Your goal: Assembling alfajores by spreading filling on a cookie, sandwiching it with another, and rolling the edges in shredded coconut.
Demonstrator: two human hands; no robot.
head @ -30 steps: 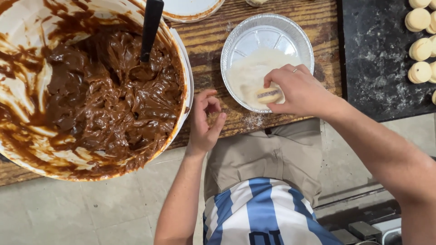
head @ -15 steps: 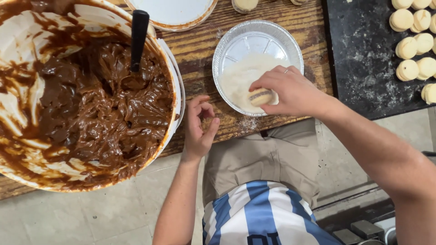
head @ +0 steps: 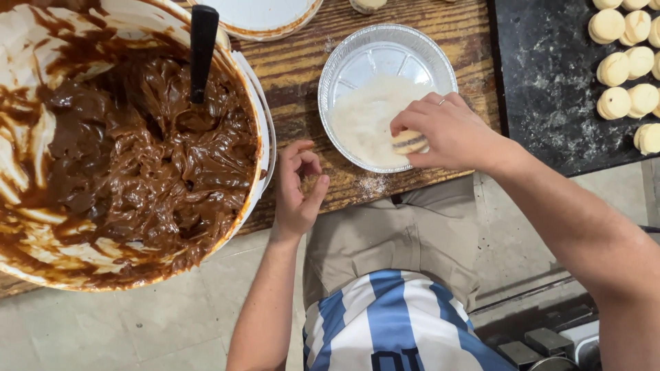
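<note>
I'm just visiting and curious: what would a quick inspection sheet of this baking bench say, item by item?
Surface: worn wooden table, dusted with white crumbs near its front edge.
Job's things: foil pie pan holding white shredded coating; round sandwich cookie pressed into it.
Clutter: big white tub of brown caramel spread with a black utensil handle standing in it; white lid behind; dark tray with rows of pale cookies.
Hands: right hand, fingers closed on the cookie; left hand curled at the table edge; whether it holds anything cannot be told.
Cables: nothing seen.
Surroundings: grey tiled floor; dark equipment at bottom right.
</note>
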